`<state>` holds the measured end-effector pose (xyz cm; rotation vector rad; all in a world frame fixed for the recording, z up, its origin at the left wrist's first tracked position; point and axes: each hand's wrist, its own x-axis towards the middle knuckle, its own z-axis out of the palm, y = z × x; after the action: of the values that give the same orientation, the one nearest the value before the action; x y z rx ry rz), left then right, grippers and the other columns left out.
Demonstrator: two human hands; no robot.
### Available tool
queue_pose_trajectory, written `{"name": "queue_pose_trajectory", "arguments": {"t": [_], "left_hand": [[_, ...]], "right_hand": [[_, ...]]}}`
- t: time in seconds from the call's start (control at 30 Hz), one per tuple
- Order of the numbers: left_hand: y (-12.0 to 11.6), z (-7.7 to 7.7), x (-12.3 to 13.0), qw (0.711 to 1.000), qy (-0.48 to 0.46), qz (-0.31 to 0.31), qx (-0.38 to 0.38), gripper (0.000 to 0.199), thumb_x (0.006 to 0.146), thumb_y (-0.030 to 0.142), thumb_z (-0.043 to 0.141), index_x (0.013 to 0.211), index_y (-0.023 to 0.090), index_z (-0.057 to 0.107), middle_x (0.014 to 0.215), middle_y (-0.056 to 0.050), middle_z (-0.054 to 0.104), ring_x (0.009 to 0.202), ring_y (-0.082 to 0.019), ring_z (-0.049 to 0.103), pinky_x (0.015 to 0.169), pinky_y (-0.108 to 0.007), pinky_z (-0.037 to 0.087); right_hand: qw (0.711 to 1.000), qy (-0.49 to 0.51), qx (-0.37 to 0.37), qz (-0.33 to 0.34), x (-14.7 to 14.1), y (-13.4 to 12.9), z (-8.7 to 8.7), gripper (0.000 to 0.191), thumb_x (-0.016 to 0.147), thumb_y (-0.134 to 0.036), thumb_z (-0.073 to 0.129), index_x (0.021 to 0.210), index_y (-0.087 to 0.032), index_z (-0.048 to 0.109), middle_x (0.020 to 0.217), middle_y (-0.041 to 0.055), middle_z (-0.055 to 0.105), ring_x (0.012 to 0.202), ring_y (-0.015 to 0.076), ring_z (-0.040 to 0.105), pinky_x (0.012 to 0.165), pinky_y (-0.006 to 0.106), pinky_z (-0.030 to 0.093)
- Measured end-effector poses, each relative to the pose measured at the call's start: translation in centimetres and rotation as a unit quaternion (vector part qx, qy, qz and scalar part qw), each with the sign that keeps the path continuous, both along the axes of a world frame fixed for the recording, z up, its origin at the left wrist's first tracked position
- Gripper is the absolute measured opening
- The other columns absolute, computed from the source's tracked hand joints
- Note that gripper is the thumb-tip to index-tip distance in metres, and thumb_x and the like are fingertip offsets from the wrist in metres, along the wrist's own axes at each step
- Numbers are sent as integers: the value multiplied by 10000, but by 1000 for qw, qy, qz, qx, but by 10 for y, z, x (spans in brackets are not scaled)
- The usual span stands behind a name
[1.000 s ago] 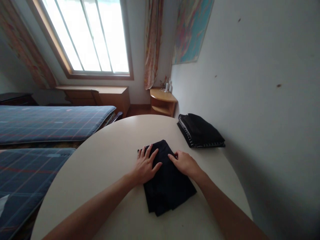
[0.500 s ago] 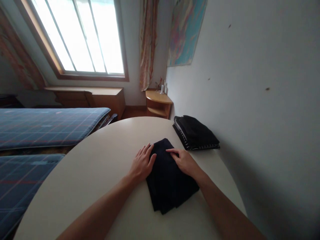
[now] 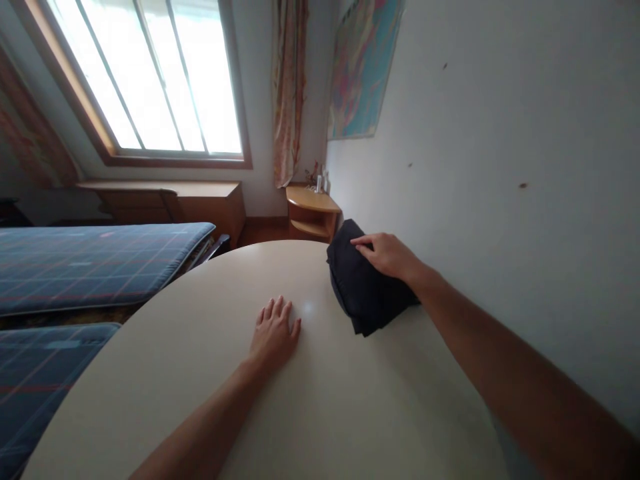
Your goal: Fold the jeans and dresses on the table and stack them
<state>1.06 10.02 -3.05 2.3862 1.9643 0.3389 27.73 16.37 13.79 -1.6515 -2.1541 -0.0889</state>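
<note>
A folded dark cloth (image 3: 367, 287) lies over the place of the black folded stack at the table's right edge, covering nearly all of it. My right hand (image 3: 387, 253) pinches the top of this cloth between thumb and fingers. On the white round table (image 3: 200, 353), my left hand (image 3: 274, 332) rests palm down with its fingers spread, apart from the cloth and holding nothing.
The wall (image 3: 500, 267) runs close along the table's right side. Beds with blue plaid mattresses (image 3: 100, 267) stand to the left. Behind the table are a wooden corner shelf (image 3: 313, 199) and a low wooden desk (image 3: 210, 190) under the window.
The dark cloth has moved from the table's middle to the back right, onto the black stack, with my right hand. My left hand has come off it and lies on the tabletop.
</note>
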Motion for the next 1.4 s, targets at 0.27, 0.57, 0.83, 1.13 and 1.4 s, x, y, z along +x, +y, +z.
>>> {"name": "queue_pose_trajectory", "arguments": {"t": [0.27, 0.57, 0.83, 1.13, 1.4], "left_hand": [[1, 3, 1, 1000, -2, 4, -13, 540, 998, 403, 428, 1476, 155, 470, 1599, -108, 366, 1492, -297, 285, 1211, -455, 254], [2, 3, 3, 1000, -7, 12, -18, 539, 991, 401, 432, 1473, 162, 467, 1598, -110, 366, 1494, -295, 279, 1217, -454, 237], [2, 2, 2, 1000, -13, 3, -13, 538, 987, 399, 419, 1460, 148, 469, 1593, -138, 367, 1491, -316, 280, 1211, -473, 242], [3, -1, 2, 1000, -20, 0, -11, 536, 983, 400, 426, 1453, 146, 472, 1589, -143, 371, 1491, -317, 278, 1210, -476, 233], [6, 7, -14, 999, -12, -45, -4, 543, 971, 465, 469, 1443, 197, 502, 1559, -112, 427, 1444, -312, 365, 1175, -451, 313]], "right_hand": [[998, 58, 2, -6, 77, 62, 44, 332, 924, -331, 586, 1187, -198, 741, 1197, 79, 736, 1132, 242, 673, 1042, 354, 474], [978, 61, -124, -155, 153, 89, -43, 354, 941, -384, 520, 1088, -186, 774, 1159, 114, 746, 1104, 275, 680, 984, 368, 501], [986, 66, -90, -127, 119, 97, -65, 657, 1017, -569, 237, 1379, -158, 600, 1457, 153, 549, 1363, 294, 489, 1145, 447, 343], [973, -11, -112, -201, 88, 84, -94, 703, 914, -747, 326, 1435, -322, 531, 1554, 118, 437, 1417, 394, 383, 1115, 714, 212], [991, 37, 102, -84, 30, 45, -53, 417, 993, -365, 387, 1209, -156, 676, 1246, 147, 683, 1201, 273, 592, 1074, 423, 408]]}}
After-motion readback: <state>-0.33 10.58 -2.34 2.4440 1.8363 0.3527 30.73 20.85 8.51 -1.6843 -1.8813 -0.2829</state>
